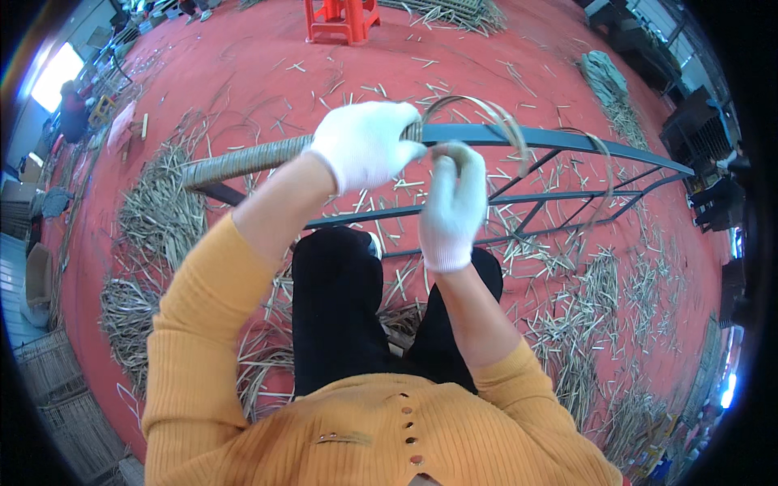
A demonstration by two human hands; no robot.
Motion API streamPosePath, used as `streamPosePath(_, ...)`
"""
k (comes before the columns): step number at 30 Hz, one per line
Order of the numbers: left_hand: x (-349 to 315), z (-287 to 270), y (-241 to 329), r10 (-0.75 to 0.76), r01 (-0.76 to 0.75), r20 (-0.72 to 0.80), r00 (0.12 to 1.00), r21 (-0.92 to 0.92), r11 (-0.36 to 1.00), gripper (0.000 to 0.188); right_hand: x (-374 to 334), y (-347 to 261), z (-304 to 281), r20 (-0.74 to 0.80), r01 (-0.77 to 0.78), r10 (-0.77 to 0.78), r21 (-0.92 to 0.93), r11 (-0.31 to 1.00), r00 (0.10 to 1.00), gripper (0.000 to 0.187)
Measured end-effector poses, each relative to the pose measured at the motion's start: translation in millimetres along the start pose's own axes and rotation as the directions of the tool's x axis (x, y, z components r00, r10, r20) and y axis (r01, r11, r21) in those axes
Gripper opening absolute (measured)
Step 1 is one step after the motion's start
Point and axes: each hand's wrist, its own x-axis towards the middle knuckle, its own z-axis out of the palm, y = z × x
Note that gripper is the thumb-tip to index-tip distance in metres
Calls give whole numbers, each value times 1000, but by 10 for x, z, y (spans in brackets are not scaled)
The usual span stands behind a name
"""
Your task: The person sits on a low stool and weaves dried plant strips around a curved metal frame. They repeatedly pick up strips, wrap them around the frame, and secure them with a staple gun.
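A dark metal frame lies crosswise in front of the person, above the knees, reaching from left of the middle to the far right. The left part of its upper bar is wrapped in a close, ridged layer of tan strip; the part to the right is bare metal.

The left hand, in a white glove, is curled around the upper bar where the wrapping ends, with a little of the wrapping showing between thumb and fingers. The right hand, also gloved, is just beside it at the lower edge of the bar, its fingers drawn narrow and pinching a loose strip; the exact grip at the fingertips is too small to see. The strip arches over the bare bar in a loop, and more of it hangs farther right.

Below the frame are the person's black trousers and a yellow ribbed sweater. Cut strips lie scattered over the red floor, with a thick heap at the left. Farther off stand a red stool and, at the upper right, a grey-green cloth.
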Motion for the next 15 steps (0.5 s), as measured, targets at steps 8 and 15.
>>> streamPosePath(8, 275, -146, -72, -25, 49, 249, 968, -89, 995, 36, 107, 525, -23, 187, 153, -88, -369, 917, 978, 29)
streamPosePath(15, 149, 12, -227, 200, -196, -118, 973, 51, 979, 27, 201, -298, -93, 302, -530, 524, -70, 845, 796, 18)
